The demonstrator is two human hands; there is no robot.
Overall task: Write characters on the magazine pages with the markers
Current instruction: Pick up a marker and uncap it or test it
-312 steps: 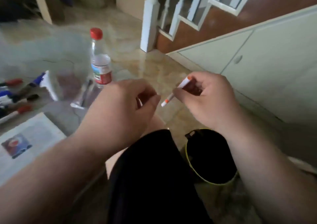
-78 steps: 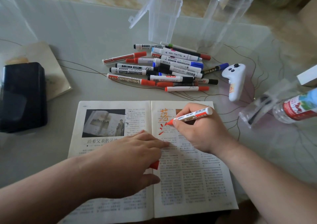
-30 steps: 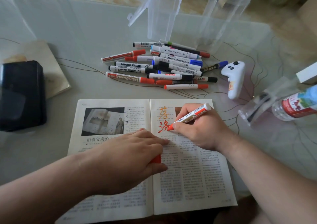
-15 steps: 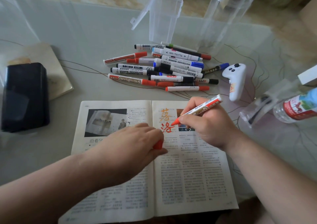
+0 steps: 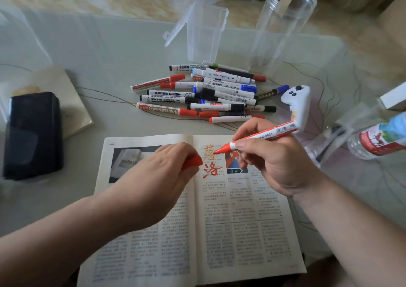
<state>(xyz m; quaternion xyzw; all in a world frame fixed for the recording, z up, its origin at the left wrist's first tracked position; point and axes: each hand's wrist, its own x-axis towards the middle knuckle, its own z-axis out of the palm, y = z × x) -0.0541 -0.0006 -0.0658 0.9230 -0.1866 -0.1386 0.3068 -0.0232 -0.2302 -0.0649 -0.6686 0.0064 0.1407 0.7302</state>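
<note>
– Fingers (image 5: 248,147) on the right hand (image 5: 276,163), what do they do?
– They pinch a red marker (image 5: 263,135). Its cap is off. The red tip points at the right page of the magazine (image 5: 241,231), just beside the top red sign. I can't tell if the tip touches the paper.
– Where is the cap?
– The left hand (image 5: 158,177) has it. Its fingers are curled round the red cap (image 5: 193,161), and only the end peeks out. That hand is over the left page, near the fold.
– What is on the page?
– Two red characters (image 5: 209,162), one under the other, at the top of the right page next to the fold. The rest is small print. The left page has a grey photo (image 5: 131,157).
– Where does the magazine lie?
– Open and flat on the pale surface (image 5: 109,56), close to the person.
– And the other pens?
– They lie in a pile of markers (image 5: 208,95) behind the magazine, with red, blue and black caps. Behind them stand a clear box (image 5: 206,32) with its lid open and a tall clear jar (image 5: 283,27).
– What is on the right?
– A white controller (image 5: 298,104) beside the pile, and a plastic bottle (image 5: 377,135) with a red label at the edge.
– And on the left?
– A black case (image 5: 33,133), partly on top of a pale book (image 5: 66,98).
</note>
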